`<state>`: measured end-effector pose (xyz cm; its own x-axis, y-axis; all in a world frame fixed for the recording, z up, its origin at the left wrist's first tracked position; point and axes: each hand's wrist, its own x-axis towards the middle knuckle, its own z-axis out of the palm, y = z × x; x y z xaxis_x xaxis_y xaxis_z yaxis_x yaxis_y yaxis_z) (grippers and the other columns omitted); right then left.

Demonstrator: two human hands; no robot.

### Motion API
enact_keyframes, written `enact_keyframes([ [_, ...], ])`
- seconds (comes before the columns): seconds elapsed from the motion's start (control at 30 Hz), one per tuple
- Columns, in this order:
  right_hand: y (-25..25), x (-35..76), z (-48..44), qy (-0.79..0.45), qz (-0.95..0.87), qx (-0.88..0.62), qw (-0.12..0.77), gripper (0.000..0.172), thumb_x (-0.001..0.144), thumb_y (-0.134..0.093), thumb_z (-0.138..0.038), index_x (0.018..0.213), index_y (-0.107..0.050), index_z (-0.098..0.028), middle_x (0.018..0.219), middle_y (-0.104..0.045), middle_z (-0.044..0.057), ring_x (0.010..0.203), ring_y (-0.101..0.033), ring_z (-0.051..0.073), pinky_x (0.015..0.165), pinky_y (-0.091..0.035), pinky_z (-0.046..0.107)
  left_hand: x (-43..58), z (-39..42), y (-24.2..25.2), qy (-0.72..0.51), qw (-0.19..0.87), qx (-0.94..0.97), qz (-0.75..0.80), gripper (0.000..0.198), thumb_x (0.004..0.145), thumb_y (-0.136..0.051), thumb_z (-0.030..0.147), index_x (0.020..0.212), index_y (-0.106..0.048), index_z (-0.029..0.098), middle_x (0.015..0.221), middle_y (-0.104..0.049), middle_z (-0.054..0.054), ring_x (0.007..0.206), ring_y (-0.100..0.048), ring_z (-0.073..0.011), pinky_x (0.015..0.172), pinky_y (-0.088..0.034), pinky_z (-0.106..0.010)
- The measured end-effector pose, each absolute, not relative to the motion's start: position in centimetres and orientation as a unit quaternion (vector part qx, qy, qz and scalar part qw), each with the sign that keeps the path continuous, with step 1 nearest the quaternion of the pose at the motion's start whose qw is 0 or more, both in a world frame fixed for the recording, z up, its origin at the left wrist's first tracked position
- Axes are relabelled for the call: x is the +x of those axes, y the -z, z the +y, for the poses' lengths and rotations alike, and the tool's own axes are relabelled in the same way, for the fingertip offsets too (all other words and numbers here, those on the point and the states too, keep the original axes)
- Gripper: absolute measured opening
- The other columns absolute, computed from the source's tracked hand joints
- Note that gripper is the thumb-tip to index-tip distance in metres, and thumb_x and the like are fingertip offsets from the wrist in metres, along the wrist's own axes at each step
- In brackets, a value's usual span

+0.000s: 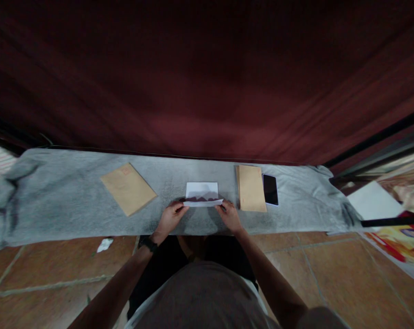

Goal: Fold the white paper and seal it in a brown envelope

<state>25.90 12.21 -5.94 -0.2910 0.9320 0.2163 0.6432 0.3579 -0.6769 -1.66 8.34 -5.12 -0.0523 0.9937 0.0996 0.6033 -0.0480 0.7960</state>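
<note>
A white sheet of paper [201, 190] lies on the grey cloth [69, 205], its near edge lifted into a fold. My left hand [170, 215] pinches the paper's near left corner. At the near right corner my right hand [230, 215] pinches it too. A black watch [147, 243] is on my left wrist. One brown envelope [127, 188] lies to the left of the paper. A stack of brown envelopes [250, 188] lies to the right, with a black phone [270, 189] beside it.
A dark red curtain [207, 77] hangs behind the cloth. The floor is brown tile [330, 269], with a scrap of white paper [104, 245] near my left arm. White paper [374, 201] and a colourful printed sheet [402, 246] lie at the right.
</note>
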Motion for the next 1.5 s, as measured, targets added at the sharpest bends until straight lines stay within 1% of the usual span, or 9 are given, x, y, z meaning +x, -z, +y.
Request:
enact_keyframes([
  [0.17,6.1,26.4,11.9,-0.249,-0.774,-0.495,0.305,0.021,0.1,-0.053,-0.034,0.094,-0.07,-0.023,0.1,-0.075,0.005,0.098,-0.069,0.021,0.092,-0.052,0.037,-2.5,7.7,4.6,-0.345,0.312,0.661,0.589,0.03,0.091,-0.057,0.045,0.092,-0.075,0.021,0.094,-0.077,-0.005,0.09,-0.071,-0.0197,0.086,-0.056,-0.033],
  [0.27,6.0,26.0,12.1,-0.232,-0.77,-0.511,0.304,0.023,0.101,-0.05,-0.034,0.095,-0.07,-0.023,0.098,-0.075,0.006,0.096,-0.069,0.022,0.09,-0.052,0.035,-2.3,8.0,4.5,-0.345,0.309,0.634,0.619,0.031,0.092,-0.055,0.045,0.093,-0.074,0.021,0.097,-0.078,-0.005,0.089,-0.071,-0.0199,0.085,-0.056,-0.032],
  [0.5,5.2,24.1,13.7,-0.181,-0.737,-0.612,0.223,0.03,0.103,-0.046,-0.037,0.096,-0.071,-0.022,0.088,-0.076,0.006,0.081,-0.072,0.022,0.072,-0.05,0.027,-0.2,9.6,3.7,-0.318,0.251,0.583,0.704,0.033,0.096,-0.047,0.043,0.099,-0.071,0.02,0.096,-0.077,-0.006,0.086,-0.072,-0.0198,0.078,-0.054,-0.028],
  [0.7,5.2,23.1,14.2,-0.129,-0.728,-0.642,0.202,0.034,0.105,-0.041,-0.041,0.107,-0.068,-0.02,0.093,-0.076,0.011,0.078,-0.072,0.023,0.073,-0.051,0.03,0.8,10.7,2.6,-0.201,0.191,0.577,0.768,0.032,0.099,-0.044,0.039,0.103,-0.071,0.021,0.091,-0.078,-0.007,0.077,-0.071,-0.0195,0.068,-0.047,-0.026],
  [0.87,5.5,22.3,14.5,-0.113,-0.723,-0.655,0.187,0.038,0.105,-0.037,-0.041,0.118,-0.063,-0.016,0.095,-0.074,0.017,0.081,-0.072,0.025,0.078,-0.052,0.034,1.6,11.6,1.6,-0.103,0.161,0.562,0.804,0.036,0.1,-0.041,0.04,0.105,-0.07,0.02,0.093,-0.077,-0.009,0.078,-0.071,-0.0212,0.063,-0.043,-0.026],
  [1.0,5.7,21.9,14.5,-0.116,-0.726,-0.636,0.236,0.041,0.105,-0.034,-0.039,0.131,-0.056,-0.015,0.1,-0.072,0.02,0.093,-0.07,0.027,0.09,-0.051,0.04,2.1,11.7,1.5,-0.07,0.131,0.572,0.807,0.037,0.1,-0.039,0.039,0.105,-0.069,0.018,0.09,-0.076,-0.012,0.079,-0.071,-0.0229,0.063,-0.044,-0.027],
  [1.17,4.9,21.1,14.3,-0.097,-0.74,-0.623,0.236,0.046,0.102,-0.04,-0.028,0.144,-0.045,-0.012,0.128,-0.061,0.025,0.118,-0.058,0.035,0.103,-0.042,0.054,2.7,11.5,1.5,-0.051,0.099,0.584,0.804,0.04,0.101,-0.034,0.038,0.106,-0.067,0.015,0.085,-0.074,-0.014,0.077,-0.072,-0.0254,0.062,-0.046,-0.029],
  [1.33,4.8,19.1,13.6,-0.094,-0.812,-0.524,0.239,0.052,0.103,-0.041,-0.031,0.153,-0.036,-0.017,0.155,-0.043,0.015,0.143,-0.038,0.03,0.116,-0.033,0.051,3.0,11.5,0.9,-0.056,0.103,0.587,0.801,0.038,0.101,-0.034,0.036,0.108,-0.065,0.015,0.088,-0.074,-0.014,0.08,-0.072,-0.0264,0.063,-0.047,-0.03],
  [1.5,6.2,18.1,12.8,-0.085,-0.807,-0.536,0.235,0.059,0.103,-0.044,-0.037,0.155,-0.032,-0.014,0.159,-0.035,0.018,0.149,-0.031,0.031,0.118,-0.03,0.054,3.1,11.5,1.1,-0.058,0.106,0.585,0.802,0.036,0.101,-0.035,0.034,0.109,-0.064,0.014,0.091,-0.074,-0.015,0.083,-0.072,-0.0279,0.067,-0.049,-0.031],
])
